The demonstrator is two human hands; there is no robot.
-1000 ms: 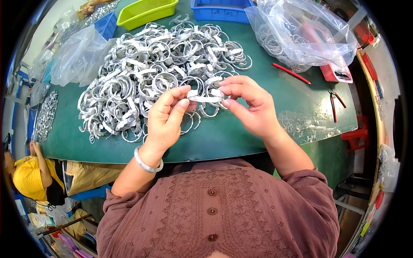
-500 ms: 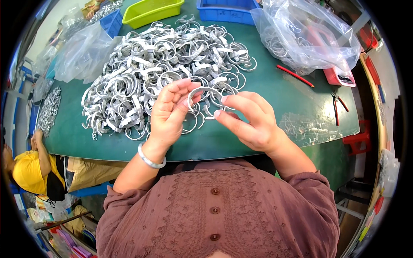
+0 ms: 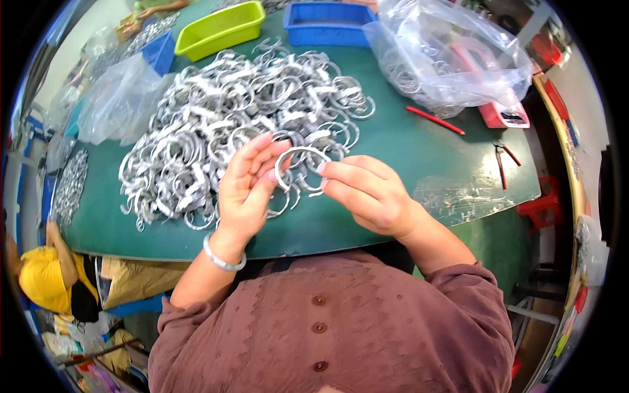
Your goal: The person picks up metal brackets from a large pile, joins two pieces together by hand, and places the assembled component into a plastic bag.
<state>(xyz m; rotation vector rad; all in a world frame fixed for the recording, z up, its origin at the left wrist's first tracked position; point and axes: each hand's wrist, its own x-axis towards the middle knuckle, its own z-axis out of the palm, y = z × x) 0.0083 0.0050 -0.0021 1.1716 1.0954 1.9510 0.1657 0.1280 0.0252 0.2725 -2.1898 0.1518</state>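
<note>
Between my two hands, just above the near side of a big pile, I hold up a silvery open bangle point(image 3: 303, 150). My left hand point(image 3: 246, 187) grips its left side between thumb and fingers, palm turned inward. My right hand point(image 3: 370, 195) pinches the right end of the curve with thumb and forefinger. Behind and to the left spreads the pile of similar grey metal bangles point(image 3: 196, 131), some wrapped with pale strips. Around my left wrist sits a pale, smooth bangle point(image 3: 223, 255).
Beyond the pile stand a yellow-green bin point(image 3: 219, 31) and a blue bin point(image 3: 327, 25). A clear plastic bag point(image 3: 452, 59) holding rings lies at the far right, near a red pencil-like stick point(image 3: 435, 120) and red-handled pliers point(image 3: 503, 164). A person in yellow point(image 3: 46, 278) works at left.
The bangle has tilted, its band now seen more edge-on. My hands stay on it, with the right fingers closer together. The whole view has shifted slightly.
</note>
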